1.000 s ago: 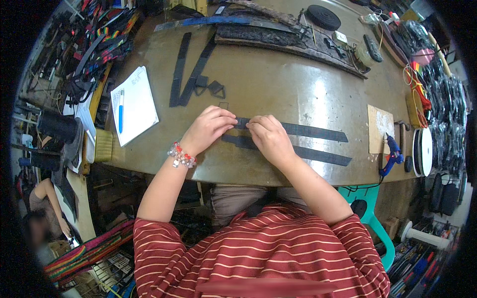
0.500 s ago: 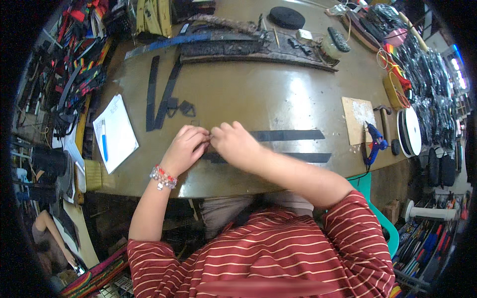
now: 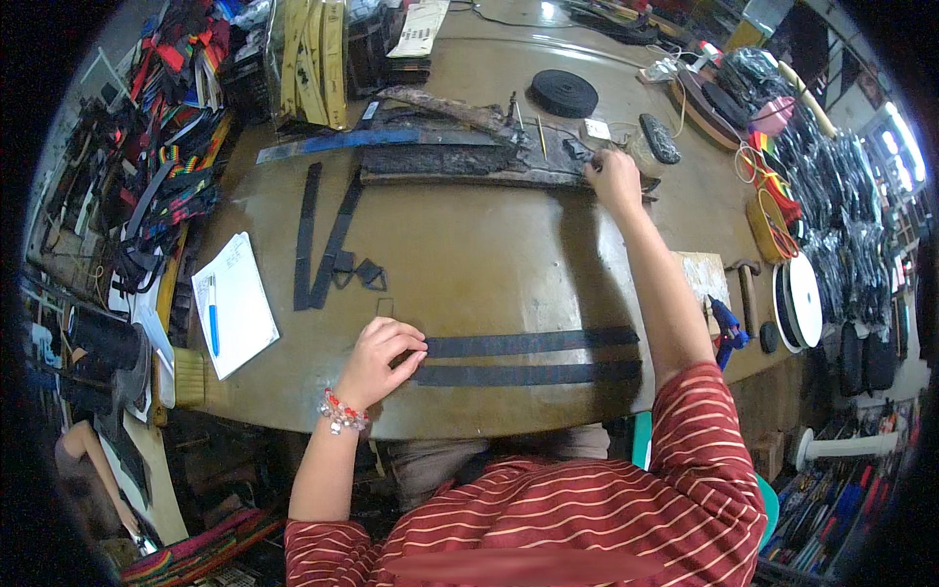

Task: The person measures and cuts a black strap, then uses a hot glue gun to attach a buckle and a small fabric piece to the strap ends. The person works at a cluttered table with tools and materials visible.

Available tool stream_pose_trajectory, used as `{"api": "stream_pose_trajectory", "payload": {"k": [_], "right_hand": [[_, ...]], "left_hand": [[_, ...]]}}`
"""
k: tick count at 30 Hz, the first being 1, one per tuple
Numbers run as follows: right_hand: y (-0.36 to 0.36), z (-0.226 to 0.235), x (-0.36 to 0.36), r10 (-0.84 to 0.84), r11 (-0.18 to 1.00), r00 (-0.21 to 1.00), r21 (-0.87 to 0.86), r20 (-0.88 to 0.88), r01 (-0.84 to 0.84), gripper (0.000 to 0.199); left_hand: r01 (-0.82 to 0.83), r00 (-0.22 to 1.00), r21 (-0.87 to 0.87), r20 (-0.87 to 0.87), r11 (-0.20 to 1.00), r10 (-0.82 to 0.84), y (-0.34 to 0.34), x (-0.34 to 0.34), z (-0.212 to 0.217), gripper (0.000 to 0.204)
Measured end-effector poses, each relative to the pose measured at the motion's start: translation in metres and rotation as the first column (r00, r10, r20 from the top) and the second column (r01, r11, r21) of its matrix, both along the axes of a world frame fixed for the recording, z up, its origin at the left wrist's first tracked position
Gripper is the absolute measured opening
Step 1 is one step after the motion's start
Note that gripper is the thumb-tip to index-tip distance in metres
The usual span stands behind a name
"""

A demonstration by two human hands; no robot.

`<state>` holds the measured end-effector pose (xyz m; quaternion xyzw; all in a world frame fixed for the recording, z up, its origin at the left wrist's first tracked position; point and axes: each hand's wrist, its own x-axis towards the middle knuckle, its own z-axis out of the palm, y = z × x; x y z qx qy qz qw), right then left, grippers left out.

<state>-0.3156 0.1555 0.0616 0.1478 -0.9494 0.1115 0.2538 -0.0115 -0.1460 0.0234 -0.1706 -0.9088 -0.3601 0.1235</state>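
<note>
Left grip pinches the ends of two dark webbing straps on the table; right grip closes at a charred wooden board.

Two dark webbing strips lie flat, parallel, at the table's near edge.

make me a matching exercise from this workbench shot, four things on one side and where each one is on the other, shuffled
Things:
1. left hand
2. right hand
3. blue pen
4. roll of black webbing

Places:
A. lying on the white notepad at the left of the table
B. at the far side of the table, beyond the charred board
C. pressing the left ends of the two dark straps near the front edge
D. stretched out to the right end of the charred board

Pairs: 1-C, 2-D, 3-A, 4-B
</note>
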Motion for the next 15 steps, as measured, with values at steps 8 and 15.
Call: {"api": "stream_pose_trajectory", "payload": {"k": [8,15], "right_hand": [[-0.037,0.011,0.034,0.327,0.925,0.881,-0.305,0.342,-0.226,0.030],[-0.007,-0.033,-0.053,0.029,0.999,1.000,0.042,-0.008,-0.029,0.027]], "left_hand": [[-0.018,0.997,0.026,0.075,1.000,0.016,0.000,-0.001,0.002,0.010],[0.001,0.998,0.027,0.068,1.000,-0.003,-0.004,-0.001,-0.002,0.010]]}}
